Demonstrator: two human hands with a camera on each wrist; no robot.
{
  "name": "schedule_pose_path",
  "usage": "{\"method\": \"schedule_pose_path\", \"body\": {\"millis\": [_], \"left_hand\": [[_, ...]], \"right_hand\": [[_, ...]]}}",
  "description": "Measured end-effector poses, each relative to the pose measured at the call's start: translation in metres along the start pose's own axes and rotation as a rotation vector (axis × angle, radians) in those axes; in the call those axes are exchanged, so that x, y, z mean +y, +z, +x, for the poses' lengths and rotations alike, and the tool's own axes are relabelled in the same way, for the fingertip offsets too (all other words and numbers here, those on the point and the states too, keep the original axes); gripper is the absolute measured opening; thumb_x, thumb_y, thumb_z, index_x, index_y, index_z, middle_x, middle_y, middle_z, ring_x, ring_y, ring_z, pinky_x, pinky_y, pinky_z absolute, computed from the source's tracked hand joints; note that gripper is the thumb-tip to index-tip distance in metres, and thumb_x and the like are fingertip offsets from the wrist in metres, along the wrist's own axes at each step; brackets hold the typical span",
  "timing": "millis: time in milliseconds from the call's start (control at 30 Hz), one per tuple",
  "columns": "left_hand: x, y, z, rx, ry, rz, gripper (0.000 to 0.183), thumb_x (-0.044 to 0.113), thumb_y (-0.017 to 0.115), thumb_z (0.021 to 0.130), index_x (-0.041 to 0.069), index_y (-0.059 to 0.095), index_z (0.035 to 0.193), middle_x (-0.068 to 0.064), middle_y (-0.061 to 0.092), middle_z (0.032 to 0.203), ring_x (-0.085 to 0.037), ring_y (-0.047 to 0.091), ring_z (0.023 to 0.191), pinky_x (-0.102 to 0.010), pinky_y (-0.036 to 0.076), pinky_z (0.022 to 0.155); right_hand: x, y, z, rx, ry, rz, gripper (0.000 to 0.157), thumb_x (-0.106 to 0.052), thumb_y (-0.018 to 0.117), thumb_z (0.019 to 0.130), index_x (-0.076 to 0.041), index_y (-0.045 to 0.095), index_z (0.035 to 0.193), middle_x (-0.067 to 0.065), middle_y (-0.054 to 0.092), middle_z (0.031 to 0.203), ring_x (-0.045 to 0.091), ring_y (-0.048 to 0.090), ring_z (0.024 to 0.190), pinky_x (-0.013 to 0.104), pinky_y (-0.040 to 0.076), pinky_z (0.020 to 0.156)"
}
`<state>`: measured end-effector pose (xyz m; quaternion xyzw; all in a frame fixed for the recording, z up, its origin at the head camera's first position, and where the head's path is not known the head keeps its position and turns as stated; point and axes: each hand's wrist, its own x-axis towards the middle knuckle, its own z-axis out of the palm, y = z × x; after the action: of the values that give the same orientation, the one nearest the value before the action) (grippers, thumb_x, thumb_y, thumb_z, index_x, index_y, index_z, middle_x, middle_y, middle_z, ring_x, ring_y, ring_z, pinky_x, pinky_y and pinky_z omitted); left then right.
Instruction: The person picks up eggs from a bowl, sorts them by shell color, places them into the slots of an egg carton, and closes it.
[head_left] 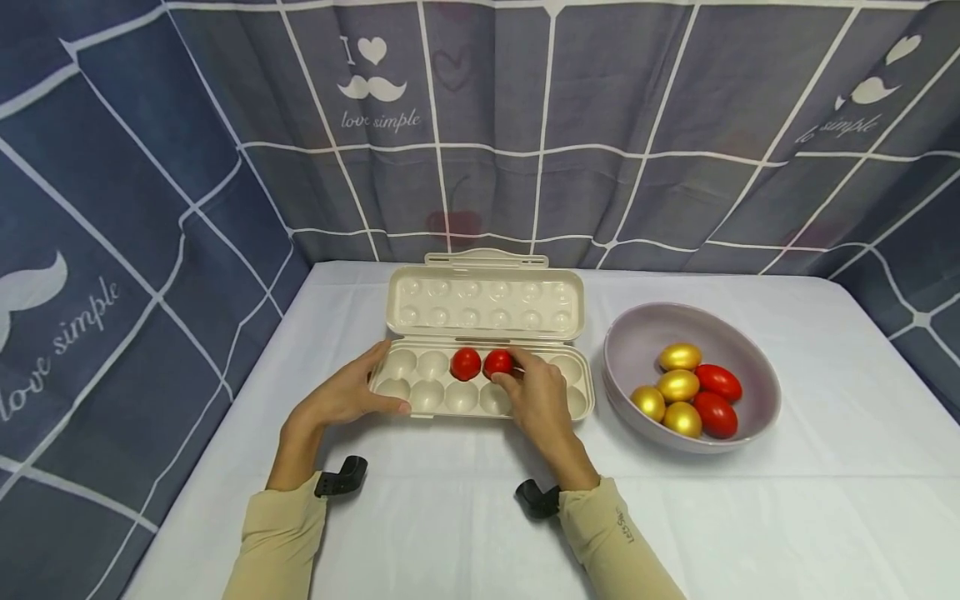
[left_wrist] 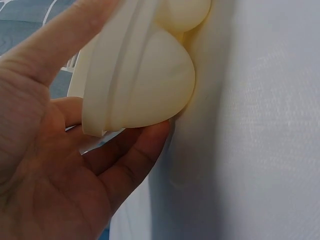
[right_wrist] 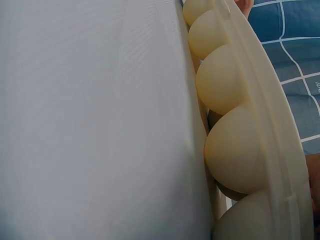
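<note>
A cream plastic egg carton [head_left: 461, 398] lies with its lid [head_left: 485, 302] folded back behind it. My left hand [head_left: 347, 395] grips its left end; in the left wrist view the thumb lies along the rim and the fingers reach around the end [left_wrist: 145, 80]. One red egg [head_left: 465, 364] sits in the back row near the middle. Beside it to the right, my right hand [head_left: 538, 398] pinches another red egg [head_left: 497, 362] at its well in that row. The right hand hides wells behind it. In the right wrist view the carton's rounded well undersides [right_wrist: 235, 147] fill the foreground.
To the right stands a mauve bowl [head_left: 626, 342] with several gold eggs [head_left: 678, 386] and two red eggs [head_left: 716, 414]. A white cloth [head_left: 450, 517] covers the table. Behind and to the left hangs a dark checked curtain [head_left: 487, 100].
</note>
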<state>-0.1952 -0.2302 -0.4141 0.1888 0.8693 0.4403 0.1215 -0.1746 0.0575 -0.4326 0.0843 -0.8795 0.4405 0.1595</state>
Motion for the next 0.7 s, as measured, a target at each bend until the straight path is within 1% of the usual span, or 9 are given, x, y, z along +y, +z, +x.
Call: {"method": "schedule_pose_path", "body": {"millis": [167,267,467,700], "left_hand": [[0.0001,-0.0001,0.0003,0.0,0.006,-0.002,0.119,0.025,0.089,0.073,-0.007,0.009,0.154,-0.022,0.01,0.161,-0.036,0.009,0.147,-0.056,0.011,0.115],[0.0004,0.0005,0.0008,0.001,0.004,-0.011,0.118,0.023,0.089,0.073,-0.007,0.01,0.154,-0.022,0.011,0.161,-0.036,0.01,0.147,-0.056,0.011,0.115],[0.0013,-0.0001,0.0001,-0.002,-0.007,-0.011,0.119,0.023,0.089,0.073,-0.008,0.008,0.154,-0.023,0.009,0.161,-0.036,0.008,0.147,-0.056,0.01,0.115],[-0.0012,0.0006,0.0006,-0.003,-0.01,-0.014,0.12,0.023,0.089,0.073,-0.007,0.007,0.154,-0.022,0.01,0.161,-0.035,0.009,0.147,-0.055,0.011,0.115]], "right_hand": [[-0.0013,-0.0001,0.0001,-0.01,0.004,-0.02,0.036,-0.009,0.084,0.078,-0.005,0.073,0.112,0.01,0.074,0.1,0.023,0.071,0.094,0.042,0.053,0.085],[-0.0009,-0.0005,0.0002,-0.006,0.008,-0.032,0.035,-0.008,0.083,0.078,-0.004,0.073,0.112,0.01,0.074,0.099,0.023,0.071,0.092,0.042,0.053,0.083],[-0.0003,-0.0004,0.0008,-0.001,-0.014,-0.044,0.034,-0.009,0.083,0.078,-0.005,0.073,0.111,0.009,0.074,0.099,0.024,0.07,0.093,0.043,0.052,0.084],[-0.0001,-0.0014,0.0002,-0.01,-0.021,-0.004,0.035,-0.005,0.082,0.079,-0.003,0.072,0.113,0.012,0.073,0.103,0.025,0.071,0.094,0.04,0.054,0.085]]}}
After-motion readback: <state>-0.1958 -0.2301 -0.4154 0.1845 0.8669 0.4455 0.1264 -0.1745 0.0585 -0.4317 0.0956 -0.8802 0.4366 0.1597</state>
